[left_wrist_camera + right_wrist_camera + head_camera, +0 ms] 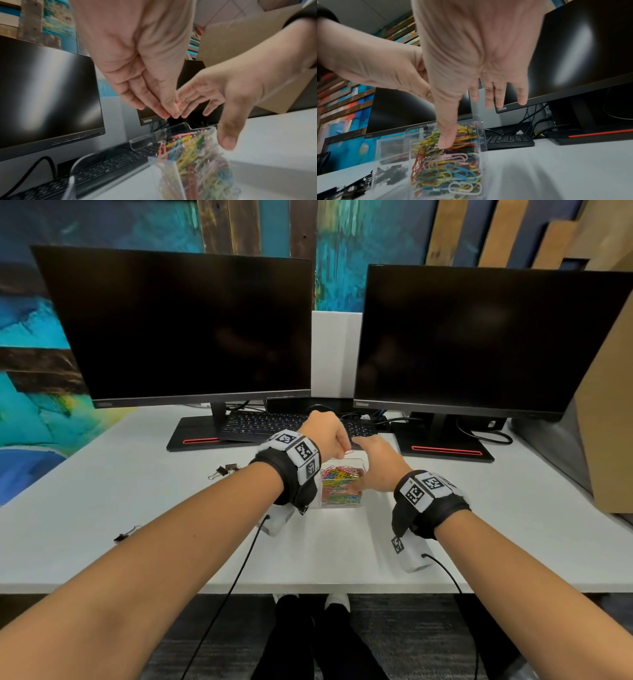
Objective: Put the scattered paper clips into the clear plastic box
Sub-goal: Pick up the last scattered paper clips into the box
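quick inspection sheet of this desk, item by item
surface: white desk.
job's things: clear plastic box open, nearly full of coloured paper clips.
clutter: binder clips left of the box.
grippers: left hand pinches a red paper clip over the box; right hand spread, thumb at the pile.
cables: wrist-camera leads; monitor cables.
surroundings: two dark monitors, keyboard, painted wall.

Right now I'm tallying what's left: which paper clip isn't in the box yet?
The red paper clip pinched in the left hand, held just above the clear plastic box. The other clips already lie heaped inside it.
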A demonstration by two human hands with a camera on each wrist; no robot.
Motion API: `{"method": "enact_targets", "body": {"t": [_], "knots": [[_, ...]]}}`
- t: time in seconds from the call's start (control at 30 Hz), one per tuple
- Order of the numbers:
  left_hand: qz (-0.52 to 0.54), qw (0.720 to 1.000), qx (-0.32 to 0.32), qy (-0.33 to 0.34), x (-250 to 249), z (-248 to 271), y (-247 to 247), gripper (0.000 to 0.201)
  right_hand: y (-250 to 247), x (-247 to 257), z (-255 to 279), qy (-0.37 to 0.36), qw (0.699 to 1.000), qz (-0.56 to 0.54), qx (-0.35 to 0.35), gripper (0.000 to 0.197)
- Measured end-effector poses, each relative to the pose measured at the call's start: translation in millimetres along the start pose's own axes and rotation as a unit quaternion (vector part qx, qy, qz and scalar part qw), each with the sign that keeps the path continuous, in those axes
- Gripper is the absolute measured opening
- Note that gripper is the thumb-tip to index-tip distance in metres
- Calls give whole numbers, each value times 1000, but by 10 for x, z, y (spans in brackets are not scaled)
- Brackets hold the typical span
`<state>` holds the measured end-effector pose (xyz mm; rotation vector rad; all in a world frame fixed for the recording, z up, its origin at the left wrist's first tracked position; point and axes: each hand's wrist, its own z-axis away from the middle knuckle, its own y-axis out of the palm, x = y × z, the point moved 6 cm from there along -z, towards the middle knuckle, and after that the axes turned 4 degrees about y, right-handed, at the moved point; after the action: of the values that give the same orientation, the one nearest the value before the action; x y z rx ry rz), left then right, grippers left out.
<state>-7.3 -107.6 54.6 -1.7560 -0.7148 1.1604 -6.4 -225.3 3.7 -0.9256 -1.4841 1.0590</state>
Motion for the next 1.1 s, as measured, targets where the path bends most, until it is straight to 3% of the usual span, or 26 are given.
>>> {"method": "enact_targets", "body": {"t": [0.13, 0.3, 0.6, 0.77, 0.9, 1.03, 1.1], "knots": [[-6, 1000, 26, -15, 6, -109, 206, 20, -70, -136, 71, 6, 1000, -5, -19, 109], [5, 1000, 15, -22, 48, -129, 224, 27, -116, -205, 129, 2, 1000, -7, -22, 108], [9, 999, -39, -27, 288, 62, 17, 22, 52, 65, 79, -41, 999, -23, 17, 85], [-20, 994, -68, -88, 630, 313, -127, 21, 91, 101, -31, 4, 999, 34, 26, 68], [-87, 983, -64, -149, 941, 559, -247, 27, 67, 282, -6, 16, 990, 133, -39, 75], [-181, 947, 28, -265, 1502, 821, -373, 27, -67, 792, 169, -95, 975, 115, -167, 51], [-208, 926, 95, -300, 1820, 929, -373, 40, -41, 1028, 233, -142, 974, 73, -163, 38]]}}
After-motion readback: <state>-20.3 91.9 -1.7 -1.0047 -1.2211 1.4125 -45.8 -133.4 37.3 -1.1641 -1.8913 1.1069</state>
